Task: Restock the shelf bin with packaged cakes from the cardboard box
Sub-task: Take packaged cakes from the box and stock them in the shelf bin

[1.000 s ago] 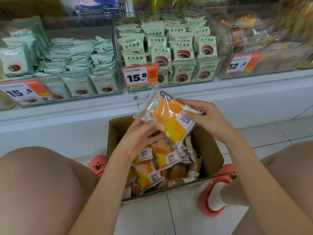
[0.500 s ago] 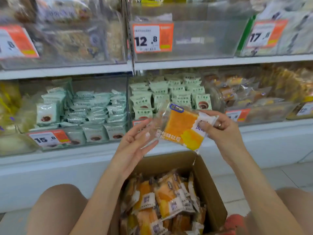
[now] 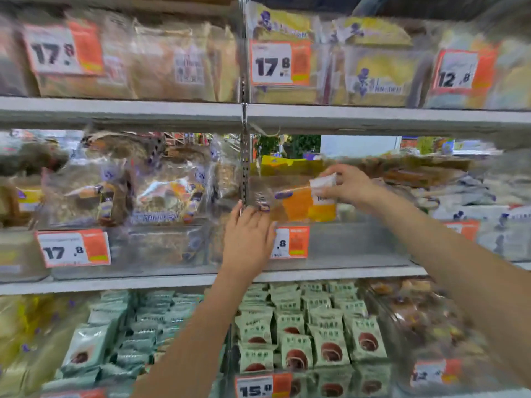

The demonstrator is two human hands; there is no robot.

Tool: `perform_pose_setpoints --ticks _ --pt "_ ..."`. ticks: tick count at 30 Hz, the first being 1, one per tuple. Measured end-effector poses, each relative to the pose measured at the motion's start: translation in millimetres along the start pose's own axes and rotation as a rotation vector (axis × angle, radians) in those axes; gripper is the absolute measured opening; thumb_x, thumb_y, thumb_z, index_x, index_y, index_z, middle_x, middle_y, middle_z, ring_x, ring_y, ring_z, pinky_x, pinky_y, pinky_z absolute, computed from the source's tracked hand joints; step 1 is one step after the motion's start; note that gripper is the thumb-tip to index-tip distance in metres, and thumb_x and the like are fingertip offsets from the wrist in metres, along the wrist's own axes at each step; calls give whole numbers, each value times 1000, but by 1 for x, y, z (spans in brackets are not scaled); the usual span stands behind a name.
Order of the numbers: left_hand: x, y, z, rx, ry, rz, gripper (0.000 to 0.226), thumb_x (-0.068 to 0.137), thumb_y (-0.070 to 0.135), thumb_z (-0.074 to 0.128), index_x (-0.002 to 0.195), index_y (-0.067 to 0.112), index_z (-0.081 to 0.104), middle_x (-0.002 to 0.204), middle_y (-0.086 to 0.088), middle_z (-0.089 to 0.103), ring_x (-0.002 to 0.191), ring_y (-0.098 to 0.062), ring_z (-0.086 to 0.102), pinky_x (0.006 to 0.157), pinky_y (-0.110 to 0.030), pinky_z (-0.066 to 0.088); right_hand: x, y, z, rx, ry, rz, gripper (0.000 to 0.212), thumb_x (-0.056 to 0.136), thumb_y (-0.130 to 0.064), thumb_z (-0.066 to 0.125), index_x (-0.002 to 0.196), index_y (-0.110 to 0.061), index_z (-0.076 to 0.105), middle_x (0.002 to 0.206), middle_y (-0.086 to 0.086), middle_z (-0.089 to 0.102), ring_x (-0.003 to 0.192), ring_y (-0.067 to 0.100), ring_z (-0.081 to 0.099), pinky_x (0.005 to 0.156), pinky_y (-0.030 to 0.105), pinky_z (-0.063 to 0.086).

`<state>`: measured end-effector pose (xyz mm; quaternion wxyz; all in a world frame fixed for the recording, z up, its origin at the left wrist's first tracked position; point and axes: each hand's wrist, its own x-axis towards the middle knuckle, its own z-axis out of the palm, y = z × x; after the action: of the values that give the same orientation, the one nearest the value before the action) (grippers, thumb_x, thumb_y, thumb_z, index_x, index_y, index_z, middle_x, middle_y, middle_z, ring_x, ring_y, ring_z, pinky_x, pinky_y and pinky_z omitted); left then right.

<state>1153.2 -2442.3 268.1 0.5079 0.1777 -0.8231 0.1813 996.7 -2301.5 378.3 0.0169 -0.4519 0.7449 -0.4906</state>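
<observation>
Right hand [image 3: 346, 185] pinching packaged cake [image 3: 304, 203], arm outstretched

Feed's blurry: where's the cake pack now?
Head view, right of centre: right hand pinches the cake pack over the middle-shelf bin, above its price tag.

Both arms reach up and forward, left hand [image 3: 249, 236] flat with straight fingers, right hand [image 3: 346, 183] pinching.

Motion blur smears the shelf goods [image 3: 161, 193]; the left hand [image 3: 250, 239] covers the price tag's [image 3: 290, 242] first digits.
</observation>
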Motion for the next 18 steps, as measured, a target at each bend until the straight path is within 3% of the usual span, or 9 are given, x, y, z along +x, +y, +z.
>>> perform_pose_setpoints --ticks 2,5,8,10,14,16,18 --pt "-5 -3 10 40 87 31 41 97 27 32 82 8 65 78 -6 65 90 -24 54 102 -39 31 26 14 24 -50 -125 74 32 76 -1 75 101 -10 57 78 6 57 54 4 52 42 13 43" --pt "-6 -4 19 60 187 6 44 100 28 25 78 11 59 75 -4 59 89 -23 50 101 -38 36 57 37 49 -190 -198 103 33 75 -11 78 97 -14 53 81 5 52 60 12 47 46 23 41" --pt "-8 -4 23 67 225 28 39 100 27 28 77 12 55 74 -4 57 89 -23 52 100 -40 38 71 41 61 -423 -272 63 38 74 -21 80 95 -13 49 87 1 48 68 15 51 40 22 44" --pt "-8 -5 25 63 237 39 37 99 27 29 77 12 55 76 -5 58 90 -24 53 100 -40 38 73 40 66 -450 -308 77 42 76 -22 79 99 -10 46 84 4 51 72 20 57 36 21 47" --pt "-7 -6 25 59 245 44 34 98 26 33 77 12 55 76 -5 58 90 -23 53 101 -40 38 72 44 72 -458 -256 67 49 78 -26 77 104 -10 39 74 3 54 54 14 55 33 19 44" --pt "-7 -7 24 54 226 48 35 99 26 31 77 12 54 76 -5 58 91 -23 52 102 -39 37 65 40 68 -448 -236 91 56 78 -30 76 113 -10 37 88 3 53 63 13 57 38 22 45" --pt "-7 -8 23 40 189 59 37 100 27 30 79 11 56 79 -6 60 95 -23 51 104 -39 35 54 32 59 -420 -205 114 70 78 -38 74 126 -9 32 113 5 51 86 20 60 51 27 48"
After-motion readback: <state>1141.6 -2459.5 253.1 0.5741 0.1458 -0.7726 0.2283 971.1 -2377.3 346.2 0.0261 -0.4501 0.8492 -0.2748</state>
